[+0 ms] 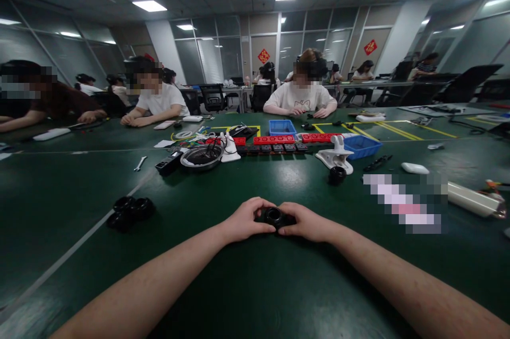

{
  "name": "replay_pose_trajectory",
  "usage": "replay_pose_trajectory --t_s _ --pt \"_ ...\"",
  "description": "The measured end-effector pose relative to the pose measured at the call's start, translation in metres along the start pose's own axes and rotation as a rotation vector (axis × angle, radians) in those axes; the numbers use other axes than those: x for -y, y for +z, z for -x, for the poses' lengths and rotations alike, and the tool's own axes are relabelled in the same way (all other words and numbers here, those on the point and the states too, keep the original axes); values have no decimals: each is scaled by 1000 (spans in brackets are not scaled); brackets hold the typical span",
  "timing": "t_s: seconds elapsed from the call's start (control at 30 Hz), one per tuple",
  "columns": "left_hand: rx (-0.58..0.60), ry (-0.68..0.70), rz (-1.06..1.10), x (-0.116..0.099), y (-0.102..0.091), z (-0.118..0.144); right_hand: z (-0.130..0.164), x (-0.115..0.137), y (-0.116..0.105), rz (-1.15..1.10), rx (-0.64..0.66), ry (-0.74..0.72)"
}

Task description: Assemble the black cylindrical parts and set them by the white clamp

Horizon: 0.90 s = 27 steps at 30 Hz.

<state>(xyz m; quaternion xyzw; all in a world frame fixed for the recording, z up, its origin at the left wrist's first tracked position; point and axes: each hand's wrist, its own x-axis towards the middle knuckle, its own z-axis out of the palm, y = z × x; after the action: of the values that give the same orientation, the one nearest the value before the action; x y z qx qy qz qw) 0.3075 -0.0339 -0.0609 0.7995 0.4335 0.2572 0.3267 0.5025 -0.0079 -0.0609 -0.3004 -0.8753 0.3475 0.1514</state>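
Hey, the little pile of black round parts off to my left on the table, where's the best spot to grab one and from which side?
Probably from above: take the nearest of the black round parts by its outer rim, fingers on opposite sides. They lie flat on the green table, clustered and touching, so the sides facing away from the pile look freest.

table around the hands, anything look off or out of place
Nothing stands out. Both hands, left hand and right hand, hold a small black ring part on the green table. A cluster of similar black parts sits to the left, upright and unspilled.
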Motion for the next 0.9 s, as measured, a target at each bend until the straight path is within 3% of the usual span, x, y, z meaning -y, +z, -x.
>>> replay_pose_trajectory --t_s 0.43,0.77,0.9 --pt "-35 -8 -16 -3 4 1 -1 -1 6 -6 -75 148" --pt "-318 -189 -106 -17 24 9 -1 8 29 257 -331 284" --pt "-355 -213 -114 -16 26 8 -1 13 36 371 -391 331"
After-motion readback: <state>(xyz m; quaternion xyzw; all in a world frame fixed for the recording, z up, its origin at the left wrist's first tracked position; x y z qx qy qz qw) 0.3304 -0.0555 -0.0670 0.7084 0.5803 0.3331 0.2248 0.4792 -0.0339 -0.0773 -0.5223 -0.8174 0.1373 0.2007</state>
